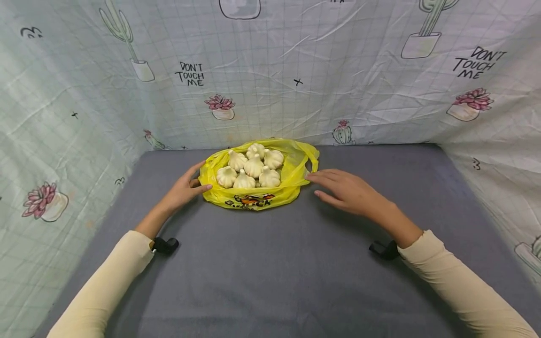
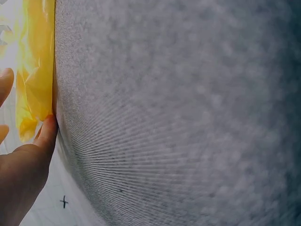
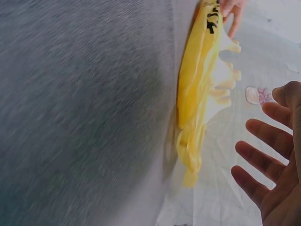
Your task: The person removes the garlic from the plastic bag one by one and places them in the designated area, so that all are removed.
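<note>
A yellow plastic bag (image 1: 291, 178) with dark printing on its front lies with its mouth spread wide. Several pale garlic bulbs (image 1: 254, 165) sit grouped inside it. At the bag's left side is my left hand (image 1: 183, 188), thumb near the front edge and fingers along the side; the left wrist view has a fingertip touching the bag's lower edge. My right hand (image 1: 348, 190) hovers by the bag's right handle loop, palm toward it. In the right wrist view its fingers (image 3: 268, 136) are spread, holding nothing, apart from the bag.
The bag rests near the back of a grey cloth-covered table (image 1: 270, 272). Behind it and at both sides hangs a pale curtain (image 1: 270, 56) printed with potted cacti and lettering. Each wrist carries a black camera mount (image 1: 384, 250).
</note>
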Available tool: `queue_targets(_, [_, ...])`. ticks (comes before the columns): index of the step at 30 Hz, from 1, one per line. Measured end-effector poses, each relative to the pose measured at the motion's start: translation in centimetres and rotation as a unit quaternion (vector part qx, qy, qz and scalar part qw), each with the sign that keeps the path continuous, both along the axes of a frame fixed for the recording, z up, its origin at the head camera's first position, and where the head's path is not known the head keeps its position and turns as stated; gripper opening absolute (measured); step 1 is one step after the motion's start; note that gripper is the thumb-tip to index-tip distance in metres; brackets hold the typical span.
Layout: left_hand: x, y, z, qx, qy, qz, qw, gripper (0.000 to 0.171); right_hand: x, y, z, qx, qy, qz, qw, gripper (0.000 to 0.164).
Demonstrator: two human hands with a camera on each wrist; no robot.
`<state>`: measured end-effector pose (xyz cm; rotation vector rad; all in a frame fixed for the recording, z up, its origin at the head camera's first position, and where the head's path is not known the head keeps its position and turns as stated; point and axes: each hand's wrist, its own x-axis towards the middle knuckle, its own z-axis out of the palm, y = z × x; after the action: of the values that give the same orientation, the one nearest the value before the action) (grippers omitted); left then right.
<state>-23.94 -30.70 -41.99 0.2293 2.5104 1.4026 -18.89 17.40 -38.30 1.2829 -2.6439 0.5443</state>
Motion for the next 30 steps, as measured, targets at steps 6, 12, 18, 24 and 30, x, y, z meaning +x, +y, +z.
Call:
queue_targets(6, [-0.05, 0.03, -0.31, 0.019, 0.002, -0.012, 0.9998, 0.086, -0.21, -0.68, -0.15, -0.008, -0.013, 0.007, 1.000, 0.046])
queue_targets(12, [-0.17, 0.06, -0.43, 0.032, -0.003, -0.015, 0.9994, 0.087, -0.36, -0.67, -0.31, -0.009, -0.021, 0.000, 1.000, 0.045])
queue_targets(18, [-0.04, -0.17, -0.42, 0.032, -0.007, -0.017, 0.9993, 0.086, -0.35, -0.74, -0.50, -0.012, -0.032, -0.003, 0.999, 0.045])
queue_targets(24, [-0.02, -0.25, -0.33, 0.025, -0.007, -0.017, 0.9995, 0.084, -0.35, -0.76, -0.54, -0.012, -0.040, -0.006, 0.999, 0.045])
queue_targets(30, [0.01, 0.04, -0.11, 0.023, -0.009, -0.017, 0.9996, 0.084, -0.58, -0.90, -0.57, -0.017, -0.040, -0.007, 0.999, 0.045])
